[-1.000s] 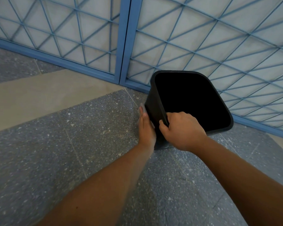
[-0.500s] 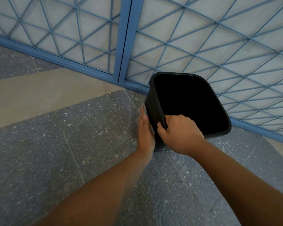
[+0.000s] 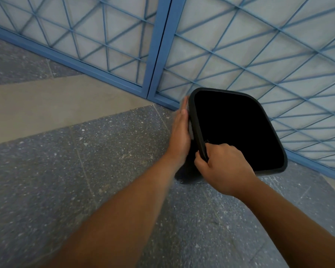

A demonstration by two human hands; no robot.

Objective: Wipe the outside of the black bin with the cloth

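The black bin point(image 3: 263, 169) stands on the grey speckled floor close to a blue metal grille, its dark inside facing the camera. My right hand point(image 3: 223, 168) grips the bin's near left rim, fingers curled over the edge. My left hand point(image 3: 180, 132) lies flat, fingers straight, against the bin's left outer side. It presses a pale cloth point(image 3: 190, 129) onto that side. Only a thin strip of the cloth shows between palm and bin.
The blue grille doors point(image 3: 159, 45) rise directly behind and to the right of the bin. Grey speckled floor point(image 3: 85, 171) spreads to the left and front, with a beige stone band point(image 3: 46, 101) running across the left.
My left hand with the cloth has slid along the bin's left side, away from me toward the far rim. My right hand keeps its grip on the rim.
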